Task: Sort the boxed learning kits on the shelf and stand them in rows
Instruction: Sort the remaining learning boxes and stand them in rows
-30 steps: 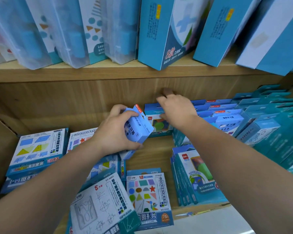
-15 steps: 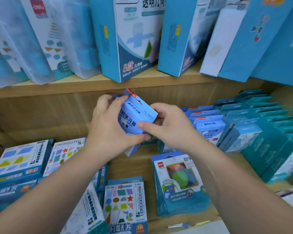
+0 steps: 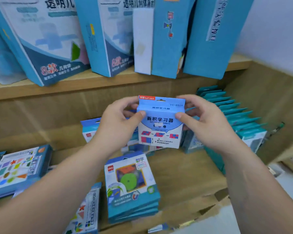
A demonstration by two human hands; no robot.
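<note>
Left hand, right hand on box edges

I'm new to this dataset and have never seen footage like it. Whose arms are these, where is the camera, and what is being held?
There is no machine here: these are a person's two bare arms. The picture comes from a wide-angle camera worn on the person's head, looking forward and down, so the arms reach in from the bottom. The left hand and right hand together hold a small light-blue cardboard box printed with pink and blue squares, upright, thumbs on its front. On the wooden lower shelf lie a stack of blue boxes picturing a green disc and flat boxes printed with coloured shapes. At right, teal boxes stand in a row. Tall blue boxes lean on the shelf above.
</note>
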